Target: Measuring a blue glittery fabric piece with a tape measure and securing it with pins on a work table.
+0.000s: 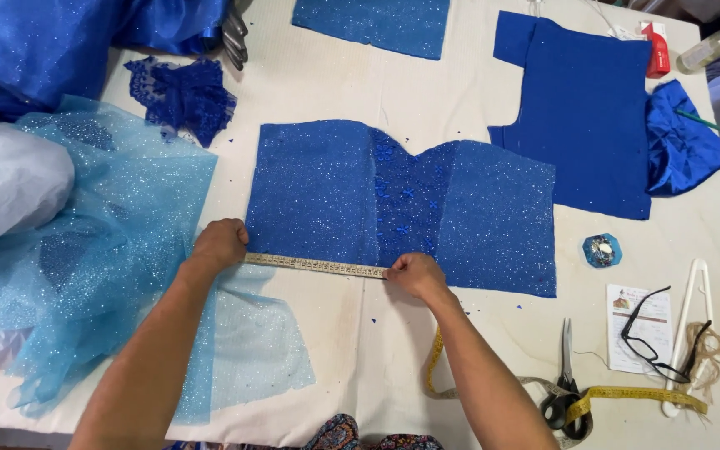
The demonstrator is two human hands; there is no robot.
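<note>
Tape measure (314,266) taut btwn both hands' fingers (395,272), along blue bodice (402,204) hem.

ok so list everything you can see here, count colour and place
bodice piece: 1, glittery royal blue, table centre
tape measure: 1, yellow, stretched along the bodice's lower edge, trailing to the scissors
plain blue panel: 1, upper right
glitter rectangle: 1, blue, top centre
light blue tulle: 1, sparkly, left
lace scrap: 1, dark blue, upper left
satin bundle: 1, blue, right edge
scissors: 1, black handles, lower right
glasses: 1, black, on a paper card
pin holder: 1, blue, right of the bodice
left hand: pressing the tape at the bodice's left corner
right hand: fingers pinching the tape
</note>
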